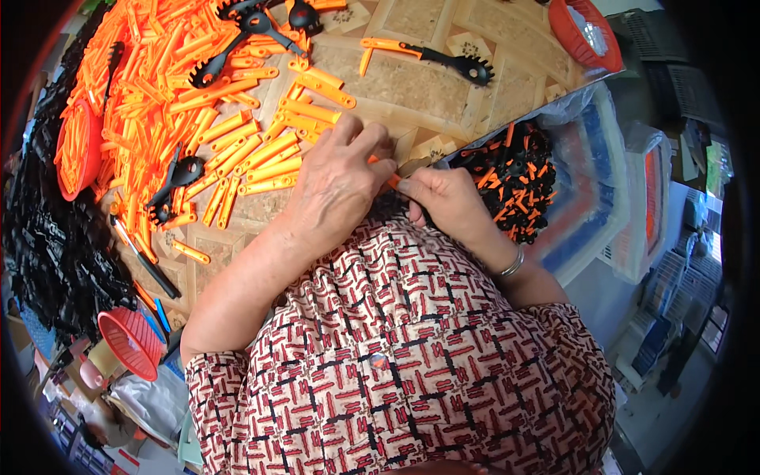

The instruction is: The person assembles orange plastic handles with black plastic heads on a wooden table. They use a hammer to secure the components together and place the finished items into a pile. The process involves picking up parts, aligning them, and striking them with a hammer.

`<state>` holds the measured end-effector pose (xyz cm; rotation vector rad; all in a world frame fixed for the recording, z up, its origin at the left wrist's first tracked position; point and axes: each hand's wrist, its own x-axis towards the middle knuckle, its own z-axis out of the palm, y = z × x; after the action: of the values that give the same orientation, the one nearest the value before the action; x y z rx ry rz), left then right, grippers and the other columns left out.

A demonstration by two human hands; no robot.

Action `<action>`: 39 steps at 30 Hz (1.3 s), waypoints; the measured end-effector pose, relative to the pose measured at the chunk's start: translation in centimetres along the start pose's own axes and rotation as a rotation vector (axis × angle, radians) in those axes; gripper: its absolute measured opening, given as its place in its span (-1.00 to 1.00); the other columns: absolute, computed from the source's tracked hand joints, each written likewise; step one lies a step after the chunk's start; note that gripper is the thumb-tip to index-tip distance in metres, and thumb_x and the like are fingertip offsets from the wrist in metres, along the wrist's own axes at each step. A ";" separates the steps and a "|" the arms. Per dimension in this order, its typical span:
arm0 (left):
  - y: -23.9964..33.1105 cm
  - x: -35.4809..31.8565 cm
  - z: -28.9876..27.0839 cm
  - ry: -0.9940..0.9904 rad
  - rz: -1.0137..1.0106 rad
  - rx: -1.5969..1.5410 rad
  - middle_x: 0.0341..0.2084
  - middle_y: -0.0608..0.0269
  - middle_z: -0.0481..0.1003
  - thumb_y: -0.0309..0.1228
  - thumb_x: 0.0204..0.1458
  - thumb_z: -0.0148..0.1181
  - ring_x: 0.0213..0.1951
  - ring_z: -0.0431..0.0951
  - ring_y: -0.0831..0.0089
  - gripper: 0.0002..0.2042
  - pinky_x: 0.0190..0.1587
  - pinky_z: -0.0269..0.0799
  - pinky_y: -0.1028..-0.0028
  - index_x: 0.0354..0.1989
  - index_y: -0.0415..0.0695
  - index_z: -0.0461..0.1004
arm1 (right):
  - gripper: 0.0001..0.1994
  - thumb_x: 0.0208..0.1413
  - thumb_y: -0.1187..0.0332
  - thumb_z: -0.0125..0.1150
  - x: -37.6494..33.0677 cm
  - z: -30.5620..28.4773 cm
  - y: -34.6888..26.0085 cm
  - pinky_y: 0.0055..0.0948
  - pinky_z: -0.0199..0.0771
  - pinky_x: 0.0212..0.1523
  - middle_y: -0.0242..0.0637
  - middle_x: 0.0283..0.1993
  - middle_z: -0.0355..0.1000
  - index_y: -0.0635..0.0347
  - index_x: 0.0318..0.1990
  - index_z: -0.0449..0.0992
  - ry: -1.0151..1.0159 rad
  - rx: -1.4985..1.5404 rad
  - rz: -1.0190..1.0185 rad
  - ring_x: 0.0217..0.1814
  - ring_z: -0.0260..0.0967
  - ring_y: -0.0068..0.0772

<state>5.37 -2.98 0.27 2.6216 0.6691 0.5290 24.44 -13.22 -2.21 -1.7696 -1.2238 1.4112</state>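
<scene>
My left hand (pixel 342 178) is closed around an orange plastic handle (pixel 393 181), whose end shows between my two hands. Close against it, my right hand (pixel 453 198) is closed in a pinch, thumb by the orange end. A short greyish blade (pixel 414 166), seemingly of a small knife, sticks out above the right thumb; its grip is hidden in the fingers. Just beyond my left hand lie loose orange handles (pixel 309 111). Farther off on the table, a black pasta server with an orange handle (pixel 455 62) lies flat.
A large heap of orange handles (pixel 150 71) covers the table's left, with black utensil heads (pixel 186 172) on it. Black parts (pixel 59 214) pile at the far left. Red baskets (pixel 131 342) stand around. Right of the table edge, a lined bin (pixel 582 178) holds black and orange pieces.
</scene>
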 end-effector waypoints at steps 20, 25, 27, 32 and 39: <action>-1.8 -0.7 0.9 0.052 0.056 -0.152 -0.24 0.34 0.53 -0.38 -0.20 0.50 -0.13 0.51 0.27 -0.73 -0.13 0.44 0.29 -0.25 0.03 0.70 | -0.63 0.29 0.27 0.28 -0.1 -0.4 -0.5 -0.43 0.39 -0.56 -0.33 -0.65 0.49 0.32 -0.54 0.54 0.023 -0.063 -0.052 -0.62 0.45 -0.57; -2.6 0.2 0.8 0.056 0.090 -0.206 -0.25 0.32 0.53 -0.44 -0.25 0.52 -0.16 0.49 0.24 -0.72 -0.13 0.46 0.30 -0.27 0.02 0.71 | -0.66 0.27 0.29 0.29 -0.6 0.6 -0.7 -0.40 0.40 -0.55 -0.28 -0.66 0.48 0.34 -0.51 0.54 0.122 -0.232 -0.126 -0.63 0.45 -0.52; -2.8 0.2 0.8 0.045 0.093 -0.238 -0.25 0.33 0.53 -0.44 -0.22 0.51 -0.15 0.48 0.24 -0.73 -0.11 0.46 0.30 -0.25 0.01 0.71 | -0.68 0.29 0.30 0.27 -0.5 0.6 -0.4 -0.43 0.40 -0.54 -0.30 -0.64 0.49 0.33 -0.48 0.56 0.095 -0.126 -0.097 -0.62 0.44 -0.54; -3.0 0.1 0.9 0.023 0.090 -0.256 -0.25 0.33 0.53 -0.43 -0.14 0.49 -0.12 0.47 0.23 -0.74 -0.08 0.46 0.29 -0.21 0.01 0.72 | -0.77 0.36 0.38 0.16 0.1 -1.1 0.2 -0.57 0.46 -0.40 -0.35 -0.47 0.58 0.35 -0.28 0.64 -0.155 0.201 0.036 -0.49 0.47 -0.61; -3.6 0.8 0.0 -0.048 0.195 -0.275 -0.25 0.31 0.55 -0.45 -0.15 0.46 -0.15 0.49 0.23 -0.74 -0.08 0.48 0.31 -0.21 -0.04 0.71 | -0.74 0.39 0.32 0.14 0.2 -2.0 0.3 -0.57 0.53 -0.31 -0.25 -0.39 0.60 0.38 -0.18 0.62 -0.280 0.485 0.175 -0.41 0.52 -0.55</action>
<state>4.72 0.36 -1.10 2.4412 0.3020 0.5680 26.38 -12.95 -1.95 -1.3990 -0.7706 1.9161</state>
